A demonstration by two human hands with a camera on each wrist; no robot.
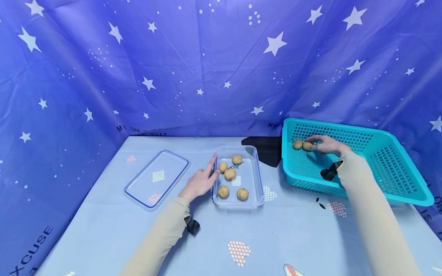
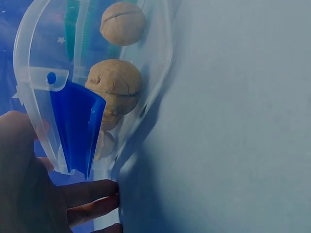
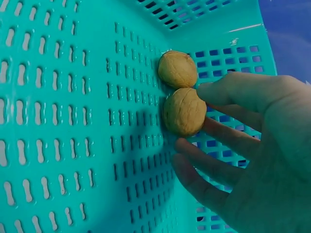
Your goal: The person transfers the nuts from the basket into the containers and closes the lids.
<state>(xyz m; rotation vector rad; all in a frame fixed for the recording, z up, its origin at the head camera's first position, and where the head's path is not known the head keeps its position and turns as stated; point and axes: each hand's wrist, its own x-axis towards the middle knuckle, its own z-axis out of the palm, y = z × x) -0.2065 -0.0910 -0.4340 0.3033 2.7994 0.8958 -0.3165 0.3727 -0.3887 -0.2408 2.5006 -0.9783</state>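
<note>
My right hand (image 3: 252,145) is inside the teal basket (image 1: 380,161), fingers closing on the nearer walnut (image 3: 184,111); the second walnut (image 3: 177,69) touches it, farther out. Rough round shells, perforated plastic floor. Left hand (image 1: 200,182), fingers straight, steadies the clear tub (image 1: 257,168) on the tabletop (image 1: 293,230).

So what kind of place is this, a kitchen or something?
More likely a makeshift recording booth than a kitchen: a blue star-print cloth backdrop hangs behind and beside a table covered in a patterned sheet. On it sit only walnuts in a clear container and a turquoise basket.
</note>
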